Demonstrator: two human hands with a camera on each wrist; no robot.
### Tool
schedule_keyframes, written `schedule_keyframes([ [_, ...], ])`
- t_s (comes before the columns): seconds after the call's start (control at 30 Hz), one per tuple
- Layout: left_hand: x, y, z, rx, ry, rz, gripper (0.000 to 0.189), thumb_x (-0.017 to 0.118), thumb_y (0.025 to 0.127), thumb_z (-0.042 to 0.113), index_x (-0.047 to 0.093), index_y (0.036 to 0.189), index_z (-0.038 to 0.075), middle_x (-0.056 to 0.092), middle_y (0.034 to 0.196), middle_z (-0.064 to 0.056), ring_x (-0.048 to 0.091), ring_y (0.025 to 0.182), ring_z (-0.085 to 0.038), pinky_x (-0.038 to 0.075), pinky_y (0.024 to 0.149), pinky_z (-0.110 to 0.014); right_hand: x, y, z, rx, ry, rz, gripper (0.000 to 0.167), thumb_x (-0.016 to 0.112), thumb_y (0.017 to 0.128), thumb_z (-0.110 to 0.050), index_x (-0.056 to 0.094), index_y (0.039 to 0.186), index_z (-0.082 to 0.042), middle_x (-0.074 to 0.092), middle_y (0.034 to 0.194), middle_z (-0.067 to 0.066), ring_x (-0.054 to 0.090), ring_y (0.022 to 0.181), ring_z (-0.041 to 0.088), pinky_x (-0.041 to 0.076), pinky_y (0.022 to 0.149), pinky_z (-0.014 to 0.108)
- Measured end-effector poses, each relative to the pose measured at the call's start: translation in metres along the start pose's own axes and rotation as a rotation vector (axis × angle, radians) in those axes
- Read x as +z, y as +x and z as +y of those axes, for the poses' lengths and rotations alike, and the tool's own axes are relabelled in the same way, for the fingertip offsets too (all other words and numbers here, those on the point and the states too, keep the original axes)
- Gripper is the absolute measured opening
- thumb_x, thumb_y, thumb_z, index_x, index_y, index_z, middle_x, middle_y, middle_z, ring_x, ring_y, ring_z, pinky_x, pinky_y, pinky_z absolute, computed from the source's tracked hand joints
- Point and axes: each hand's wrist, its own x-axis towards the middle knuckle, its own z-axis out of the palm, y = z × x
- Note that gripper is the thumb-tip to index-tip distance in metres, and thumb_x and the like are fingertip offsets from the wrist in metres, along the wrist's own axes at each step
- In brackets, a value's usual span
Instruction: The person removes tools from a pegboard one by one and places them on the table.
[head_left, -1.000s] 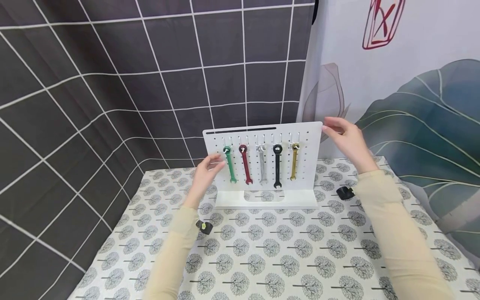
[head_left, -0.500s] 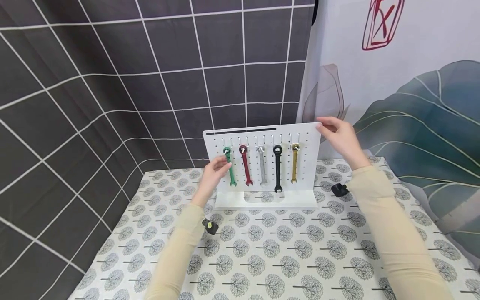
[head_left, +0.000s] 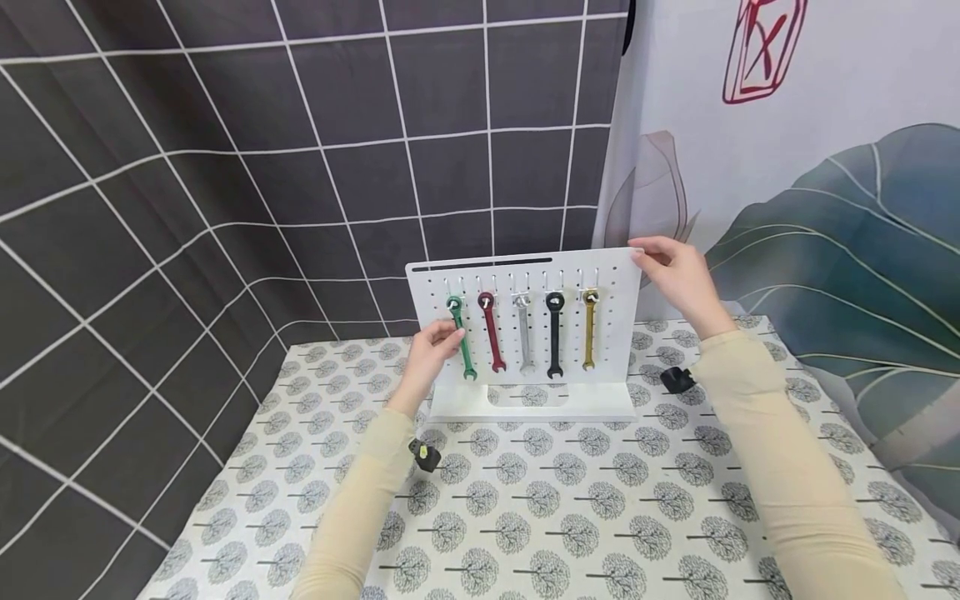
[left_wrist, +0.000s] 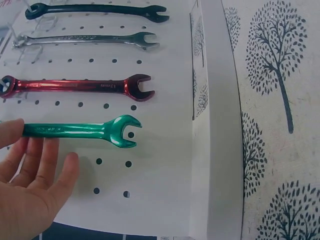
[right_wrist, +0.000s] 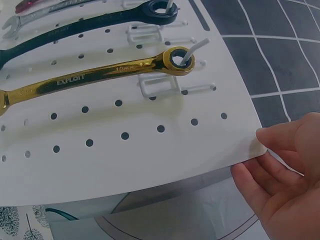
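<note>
A white pegboard (head_left: 618, 333) stands upright on the table, with several combination wrenches hanging in a row from its hooks. My left hand (head_left: 429, 360) pinches the green wrench (left_wrist: 70, 131) by its shank, thumb in front and fingers behind. Its ring end (head_left: 454, 302) is still at the leftmost hook. To its right hang the red wrench (head_left: 492, 332), the silver wrench (head_left: 524, 333), the black wrench (head_left: 555, 333) and the gold wrench (right_wrist: 100, 76). At the board's upper right corner, my right hand (head_left: 678, 279) grips the edge between thumb and fingers.
The pegboard's base (head_left: 457, 407) rests on a tablecloth (head_left: 540, 517) printed with trees. Behind it hangs a dark curtain (head_left: 442, 92) with white grid lines. A pale patterned cloth (head_left: 825, 200) covers the right side.
My left hand has moved right from beside the board and taken hold of the green wrench, which tilts slightly. My right hand has come in to grip the board's corner.
</note>
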Motion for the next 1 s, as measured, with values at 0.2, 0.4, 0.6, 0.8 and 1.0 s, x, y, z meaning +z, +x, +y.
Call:
schedule_keyframes([
  [0.2, 0.0011, 0.0014, -0.0033, 0.018, -0.008, 0.008, 0.033, 0.068, 0.098, 0.019, 0.063, 0.12, -0.004, 0.066, 0.118, -0.018, 0.063, 0.109, -0.032, 0.056, 0.097, -0.039, -0.0008, 0.0014, -0.0025, 0.016, -0.008, 0.007, 0.04, 0.059, 0.103, -0.032, 0.065, 0.131, -0.005, 0.065, 0.13, 0.017, 0.058, 0.099, 0.002, 0.046, 0.08, 0.017],
  [0.4, 0.0011, -0.0008, -0.004, 0.024, -0.021, 0.012, 0.031, 0.067, 0.098, 0.017, 0.062, 0.12, -0.004, 0.066, 0.117, -0.017, 0.064, 0.106, -0.028, 0.058, 0.092, -0.035, -0.0004, 0.0028, -0.0019, 0.021, -0.009, 0.013, 0.037, 0.058, 0.104, -0.029, 0.066, 0.13, -0.005, 0.065, 0.13, 0.018, 0.058, 0.098, 0.003, 0.046, 0.08, 0.018],
  [0.6, 0.0021, -0.0017, -0.0086, 0.043, -0.041, 0.036, 0.029, 0.068, 0.098, 0.016, 0.062, 0.118, -0.003, 0.065, 0.123, -0.018, 0.064, 0.106, -0.023, 0.06, 0.086, -0.032, 0.0007, 0.0031, 0.0, 0.022, -0.004, 0.014, 0.036, 0.058, 0.104, -0.029, 0.067, 0.129, -0.005, 0.066, 0.129, 0.017, 0.057, 0.096, -0.001, 0.046, 0.08, 0.018],
  [0.8, 0.0031, -0.0041, -0.0089, 0.069, -0.076, 0.063, 0.027, 0.068, 0.097, 0.013, 0.062, 0.116, -0.005, 0.065, 0.122, -0.019, 0.065, 0.103, -0.022, 0.061, 0.081, -0.03, 0.0006, 0.0033, -0.0015, 0.027, 0.003, 0.01, 0.037, 0.058, 0.104, -0.031, 0.067, 0.129, -0.005, 0.066, 0.13, 0.017, 0.058, 0.098, 0.002, 0.045, 0.08, 0.019],
  [1.0, 0.0026, -0.0068, -0.0091, 0.091, -0.089, 0.074, 0.024, 0.069, 0.096, 0.012, 0.063, 0.113, -0.005, 0.068, 0.112, -0.016, 0.065, 0.096, -0.017, 0.061, 0.079, -0.03, -0.0003, 0.003, -0.0034, 0.037, -0.001, 0.0, 0.038, 0.057, 0.104, -0.032, 0.066, 0.13, -0.005, 0.064, 0.132, 0.018, 0.059, 0.102, 0.009, 0.045, 0.082, 0.021],
])
